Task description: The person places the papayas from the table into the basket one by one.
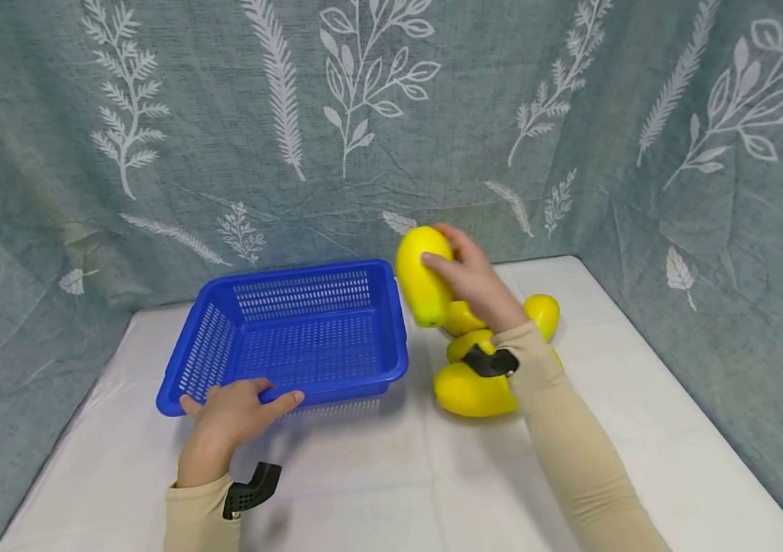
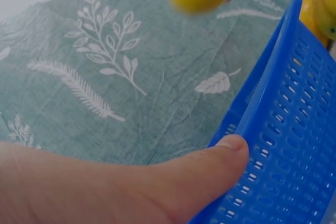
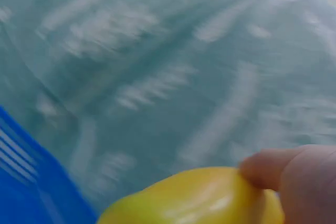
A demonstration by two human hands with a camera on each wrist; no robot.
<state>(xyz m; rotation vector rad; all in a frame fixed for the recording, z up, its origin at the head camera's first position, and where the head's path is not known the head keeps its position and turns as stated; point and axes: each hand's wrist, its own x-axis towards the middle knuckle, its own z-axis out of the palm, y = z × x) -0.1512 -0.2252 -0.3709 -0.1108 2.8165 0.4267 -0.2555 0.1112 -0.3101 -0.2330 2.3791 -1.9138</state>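
Note:
My right hand (image 1: 470, 280) holds a yellow mango (image 1: 422, 272) with a greenish lower end, raised beside the right rim of a blue basket (image 1: 301, 389). In the right wrist view, a fingertip presses on that mango (image 3: 194, 195). With my left hand (image 1: 232, 418) I grip the near left rim of the basket; the left wrist view shows the thumb (image 2: 231, 148) on its outer side. The basket is perforated, and no fruit shows inside. Several more mangoes (image 1: 474, 389) lie on the table under and around my right forearm, which partly hides them.
A white cloth covers the table (image 1: 377, 491). Behind and at both sides hangs a grey-green curtain (image 1: 212, 138) with white leaf prints, close to the table's far edge. Another mango (image 1: 543, 313) lies just right of my right wrist.

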